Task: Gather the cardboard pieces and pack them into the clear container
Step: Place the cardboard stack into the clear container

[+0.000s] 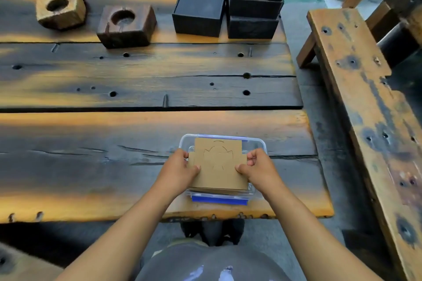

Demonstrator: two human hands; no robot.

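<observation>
A stack of brown cardboard pieces point(218, 164) with a cut outline on the top sheet lies over the clear container point(260, 145), which has blue clips and sits near the table's front edge. My left hand point(178, 170) grips the stack's left side, thumb on top. My right hand point(258, 166) grips its right side the same way. The stack covers most of the container's opening, and whether it rests inside or is held just above I cannot tell.
Dark wooden plank table point(137, 89). At the back stand two wooden blocks with round holes point(60, 7) point(126, 25), a black box point(198, 8) and stacked black boxes point(255, 4) holding more cardboard. A wooden bench point(365, 98) runs along the right.
</observation>
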